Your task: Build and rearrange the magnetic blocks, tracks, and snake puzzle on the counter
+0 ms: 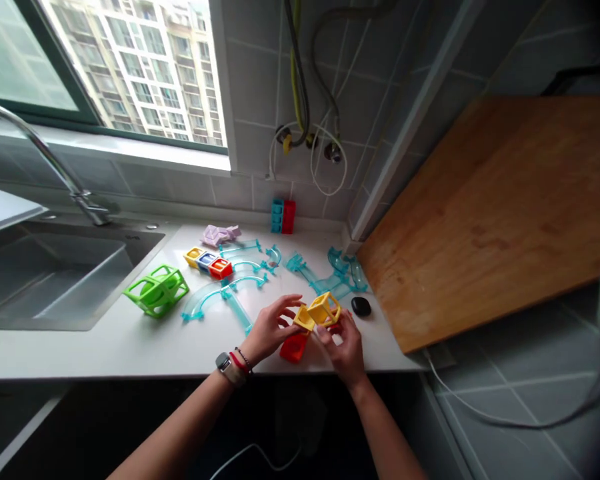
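Cool daylight is entering through the green-framed glass window [80,93] beyond the back edge of the smooth white counter [145,350], and the pale high-rise facade [145,67] outside is bleaching towards white. The curved chrome faucet [60,167] by the back left corner is catching highlights; the translucent teal plastic track pieces [237,311] are gleaming faintly. Below the front edge, everything is sinking into near-black. The grey tiled wall [260,93] is lying dim, and the broad tan wooden board [520,200] past the right edge is looking stretched by the wide lens. Near the front edge, the yellow openwork plastic block's [324,309] finest edges are perhaps softening slightly.
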{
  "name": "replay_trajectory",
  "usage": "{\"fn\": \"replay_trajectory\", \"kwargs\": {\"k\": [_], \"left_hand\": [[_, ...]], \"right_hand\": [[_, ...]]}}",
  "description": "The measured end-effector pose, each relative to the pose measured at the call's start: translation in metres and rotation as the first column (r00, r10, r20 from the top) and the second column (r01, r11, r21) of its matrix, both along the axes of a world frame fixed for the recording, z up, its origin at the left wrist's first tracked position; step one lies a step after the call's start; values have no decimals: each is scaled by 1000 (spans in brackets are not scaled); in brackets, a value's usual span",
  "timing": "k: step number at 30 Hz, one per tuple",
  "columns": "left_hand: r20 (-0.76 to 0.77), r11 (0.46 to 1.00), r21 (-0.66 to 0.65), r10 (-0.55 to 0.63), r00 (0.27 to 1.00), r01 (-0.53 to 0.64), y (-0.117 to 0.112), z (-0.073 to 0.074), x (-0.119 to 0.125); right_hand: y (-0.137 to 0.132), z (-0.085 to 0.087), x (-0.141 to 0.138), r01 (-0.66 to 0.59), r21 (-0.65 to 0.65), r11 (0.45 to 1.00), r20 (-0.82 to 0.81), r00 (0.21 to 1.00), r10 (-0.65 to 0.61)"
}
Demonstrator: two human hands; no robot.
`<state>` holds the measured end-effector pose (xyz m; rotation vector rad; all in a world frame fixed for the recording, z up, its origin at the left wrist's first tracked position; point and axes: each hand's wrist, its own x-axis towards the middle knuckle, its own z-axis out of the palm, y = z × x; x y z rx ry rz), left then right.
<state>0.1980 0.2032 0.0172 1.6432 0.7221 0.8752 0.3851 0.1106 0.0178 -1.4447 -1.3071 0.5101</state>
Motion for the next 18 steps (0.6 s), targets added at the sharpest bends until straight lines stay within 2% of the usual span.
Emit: {"fn": "replay_trajectory", "kwargs": {"k": [3,6,10,18], "left_hand": [[27,999,8,32,999,-32,-3,-5,3],[31,999,17,34,999,-34,-6,-8,5],[43,999,5,38,998,-38,-7,-12,4],[99,996,-77,-44,994,52,0,-16,1]], "right_hand": [[2,22,2,-51,-43,998,172,983,57],[5,31,5,-138,-125,983,222,961,163],[5,23,6,-187,-162,969,141,967,210],[6,10,8,-263,-192,946,44,960,276]]}}
